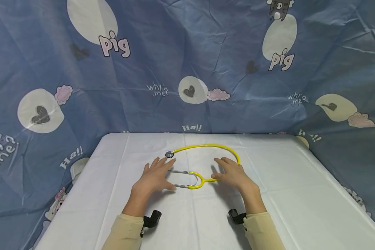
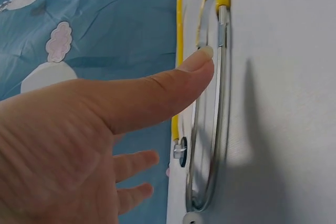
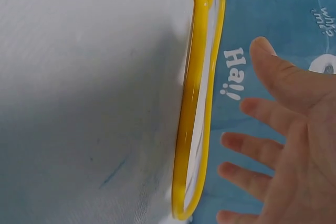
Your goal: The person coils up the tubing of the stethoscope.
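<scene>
A stethoscope (image 1: 203, 146) with yellow tubing and metal ear tubes lies on the white table, its tube looped to the right. Its round chest piece (image 1: 169, 154) sits at the far left of the loop, just beyond the left fingertips. Over the ear tubes hovers the left hand (image 1: 154, 177), fingers spread and thumb apart, hiding the earpiece ends in the head view. The right hand (image 1: 232, 173) is spread above the bend of the yellow tubing (image 3: 191, 114) and covers part of it. Neither hand holds anything.
A white cloth covers the table (image 1: 300, 208). Behind and beside it hangs a blue printed curtain (image 1: 162, 52) with pigs, hearts and lettering. Each wrist wears a black camera mount (image 1: 152, 219), below beige sleeves (image 1: 123, 232).
</scene>
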`<state>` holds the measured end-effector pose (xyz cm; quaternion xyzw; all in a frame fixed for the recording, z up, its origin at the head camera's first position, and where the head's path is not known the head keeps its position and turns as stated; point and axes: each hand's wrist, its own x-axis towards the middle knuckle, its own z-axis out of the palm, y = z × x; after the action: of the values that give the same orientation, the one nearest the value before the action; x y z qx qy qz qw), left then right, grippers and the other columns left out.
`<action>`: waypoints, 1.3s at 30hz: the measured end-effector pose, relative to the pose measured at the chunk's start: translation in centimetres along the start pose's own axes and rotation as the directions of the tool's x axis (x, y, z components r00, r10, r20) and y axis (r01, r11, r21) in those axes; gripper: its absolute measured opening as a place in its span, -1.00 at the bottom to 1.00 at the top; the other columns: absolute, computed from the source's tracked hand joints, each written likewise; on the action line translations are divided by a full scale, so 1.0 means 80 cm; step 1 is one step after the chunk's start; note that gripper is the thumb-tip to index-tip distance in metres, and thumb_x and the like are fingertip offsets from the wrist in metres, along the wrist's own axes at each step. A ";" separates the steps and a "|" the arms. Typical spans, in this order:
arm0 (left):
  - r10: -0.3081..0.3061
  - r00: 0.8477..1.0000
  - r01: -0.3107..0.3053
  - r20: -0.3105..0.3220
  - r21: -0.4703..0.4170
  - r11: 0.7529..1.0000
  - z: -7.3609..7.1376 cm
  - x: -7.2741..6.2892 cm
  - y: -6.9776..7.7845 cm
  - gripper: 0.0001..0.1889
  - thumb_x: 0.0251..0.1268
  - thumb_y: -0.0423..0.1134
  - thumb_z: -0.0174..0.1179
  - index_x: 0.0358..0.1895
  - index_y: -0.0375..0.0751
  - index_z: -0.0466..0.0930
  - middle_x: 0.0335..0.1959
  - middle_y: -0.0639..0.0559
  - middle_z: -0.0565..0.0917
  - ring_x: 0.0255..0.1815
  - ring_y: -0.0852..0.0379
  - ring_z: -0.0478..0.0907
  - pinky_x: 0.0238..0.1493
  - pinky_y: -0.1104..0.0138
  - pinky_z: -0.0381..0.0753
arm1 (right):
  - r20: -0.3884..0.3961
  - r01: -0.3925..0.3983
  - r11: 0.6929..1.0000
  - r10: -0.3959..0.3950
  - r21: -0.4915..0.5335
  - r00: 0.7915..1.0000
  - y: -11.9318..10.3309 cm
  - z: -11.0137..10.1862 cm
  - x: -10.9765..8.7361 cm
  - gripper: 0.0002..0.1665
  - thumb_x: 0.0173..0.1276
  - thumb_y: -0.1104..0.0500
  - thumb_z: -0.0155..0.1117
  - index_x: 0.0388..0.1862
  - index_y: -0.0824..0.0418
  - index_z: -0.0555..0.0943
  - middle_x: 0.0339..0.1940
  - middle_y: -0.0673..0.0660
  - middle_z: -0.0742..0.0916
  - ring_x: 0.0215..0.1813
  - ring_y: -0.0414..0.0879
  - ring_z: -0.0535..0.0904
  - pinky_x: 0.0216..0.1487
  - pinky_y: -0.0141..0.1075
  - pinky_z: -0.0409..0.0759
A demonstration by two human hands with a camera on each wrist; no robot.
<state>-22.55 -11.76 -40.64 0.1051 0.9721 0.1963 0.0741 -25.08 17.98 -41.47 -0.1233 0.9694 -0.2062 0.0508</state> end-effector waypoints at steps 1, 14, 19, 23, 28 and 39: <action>0.001 1.000 -0.001 0.000 0.006 1.000 0.002 0.001 0.000 0.05 -0.10 0.01 0.56 0.54 0.04 0.19 0.59 -0.20 0.13 0.63 -0.31 -0.10 0.50 -0.30 -0.14 | 0.006 -0.002 1.000 0.002 -0.002 1.000 0.000 0.000 0.000 -0.19 0.35 -0.12 0.30 0.51 0.05 0.31 0.51 0.27 0.37 0.55 0.27 0.20 0.43 0.36 0.08; 0.003 1.000 -0.004 0.026 0.027 1.000 0.021 0.005 0.002 0.01 -0.11 0.04 0.55 0.51 0.02 0.25 0.56 -0.19 0.18 0.60 -0.31 0.00 0.47 -0.32 -0.05 | 0.067 0.014 1.000 -0.015 0.011 0.998 -0.005 0.003 -0.006 -0.06 0.17 -0.07 0.50 0.50 -0.01 0.33 0.45 0.18 0.46 0.47 0.21 0.36 0.38 0.19 0.33; 0.003 1.000 -0.004 0.026 0.024 1.000 0.026 0.006 0.003 -0.02 -0.08 0.06 0.53 0.50 0.02 0.28 0.53 -0.19 0.25 0.58 -0.27 0.10 0.47 -0.29 0.01 | 0.085 0.005 1.000 -0.007 0.024 0.996 -0.009 0.005 -0.005 -0.06 0.12 0.01 0.55 0.48 -0.03 0.37 0.38 0.13 0.52 0.42 0.11 0.43 0.38 0.08 0.38; -0.002 1.000 0.001 0.020 0.038 0.999 0.027 0.006 0.005 -0.05 -0.07 0.07 0.53 0.47 0.01 0.31 0.50 -0.18 0.31 0.54 -0.22 0.18 0.45 -0.26 0.10 | 0.072 0.024 1.000 -0.024 0.001 0.997 -0.010 0.007 -0.004 -0.07 0.07 0.07 0.59 0.45 0.01 0.41 0.30 0.14 0.57 0.36 0.08 0.48 0.35 0.01 0.42; 0.005 1.000 -0.005 -0.003 0.086 0.996 0.029 0.010 0.007 -0.11 -0.08 0.09 0.53 0.41 -0.01 0.41 0.45 -0.16 0.38 0.47 -0.19 0.30 0.35 -0.14 0.31 | 0.055 0.028 0.999 -0.027 -0.025 0.998 -0.011 0.007 -0.005 -0.12 0.02 0.14 0.61 0.37 0.03 0.49 0.23 0.13 0.61 0.26 0.06 0.51 0.31 -0.02 0.44; 0.046 0.996 -0.035 -0.074 0.152 0.988 0.032 0.015 0.006 -0.25 -0.11 0.08 0.56 0.25 -0.03 0.57 0.17 -0.07 0.54 0.12 -0.06 0.48 0.07 0.02 0.51 | 0.037 0.056 0.997 -0.054 -0.054 0.998 -0.013 0.011 -0.002 -0.34 0.03 0.23 0.58 0.18 0.14 0.62 -0.15 0.06 0.63 -0.13 -0.08 0.47 0.07 -0.14 0.48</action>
<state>-23.15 -10.09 -42.89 0.1224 0.9839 0.1276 0.0240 -24.55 16.77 -41.87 -0.1549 0.9699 -0.1784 0.0589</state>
